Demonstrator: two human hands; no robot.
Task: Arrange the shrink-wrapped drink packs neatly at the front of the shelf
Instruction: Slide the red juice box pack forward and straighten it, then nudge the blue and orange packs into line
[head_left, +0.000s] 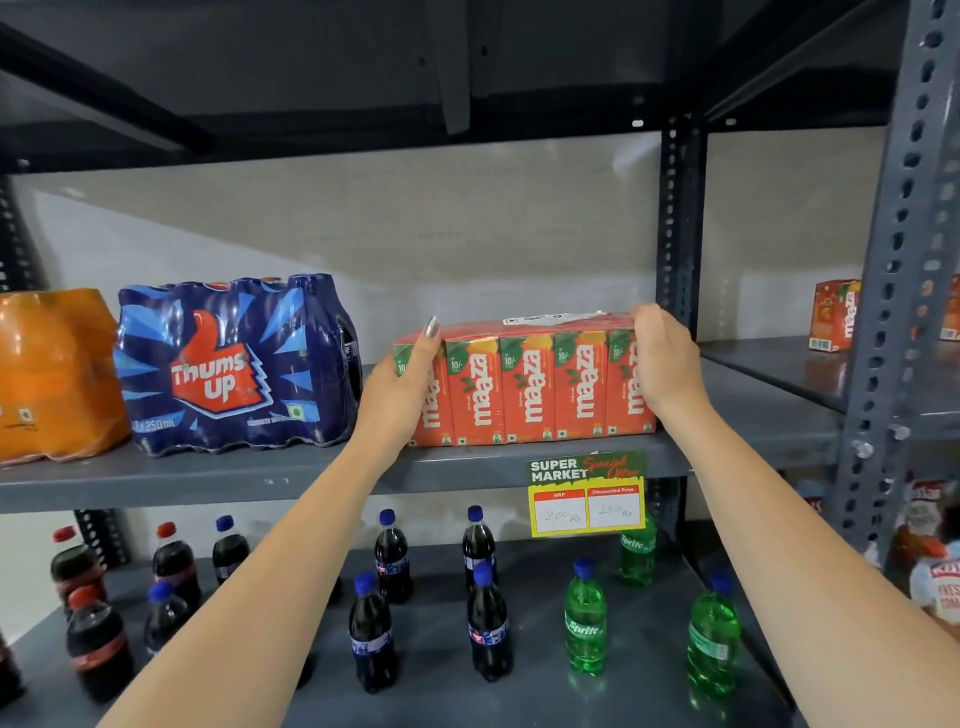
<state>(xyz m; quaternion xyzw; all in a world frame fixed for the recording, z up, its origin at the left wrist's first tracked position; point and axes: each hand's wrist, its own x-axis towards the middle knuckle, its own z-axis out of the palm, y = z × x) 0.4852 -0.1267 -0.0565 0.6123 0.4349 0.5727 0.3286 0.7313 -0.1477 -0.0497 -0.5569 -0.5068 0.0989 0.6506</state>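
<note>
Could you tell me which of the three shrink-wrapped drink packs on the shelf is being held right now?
The Maaza carton pack, rightmost: left hand and right hand clasp its ends. The Thums Up pack and orange pack stand untouched.

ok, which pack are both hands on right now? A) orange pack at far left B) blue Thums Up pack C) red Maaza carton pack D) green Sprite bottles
C: the left hand and right hand clasp the two ends of the red Maaza carton pack; the Thums Up pack sits untouched to its left.
</note>
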